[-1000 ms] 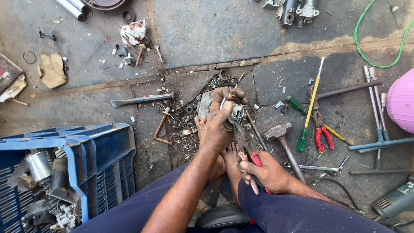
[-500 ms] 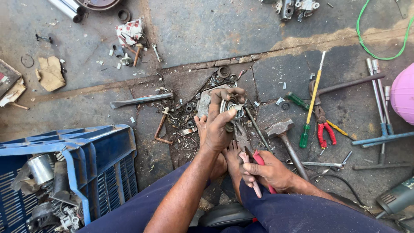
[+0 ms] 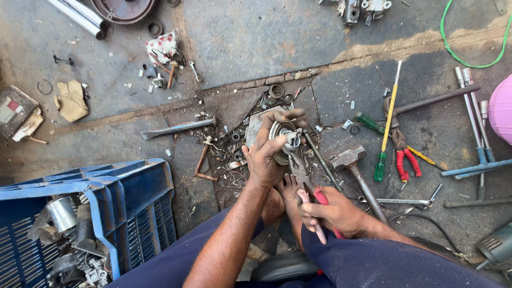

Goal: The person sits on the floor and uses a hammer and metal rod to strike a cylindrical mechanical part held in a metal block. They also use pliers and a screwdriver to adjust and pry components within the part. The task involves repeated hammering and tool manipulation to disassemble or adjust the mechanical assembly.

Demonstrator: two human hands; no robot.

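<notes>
The left hand (image 3: 266, 157) is curling shut around a round metal part (image 3: 281, 140), holding it over the cracked concrete floor (image 3: 256, 42). The right hand (image 3: 330, 213) is squeezing red-handled pliers (image 3: 304, 178), their nose touching the part. A hammer (image 3: 354, 170) is lying just beside them.

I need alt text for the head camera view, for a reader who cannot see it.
Seen from above, the left hand grips a round metal part while the right hand works red-handled pliers on it. A hammer, screwdrivers and scrap lie on the concrete floor; a blue crate stands at left.
</notes>
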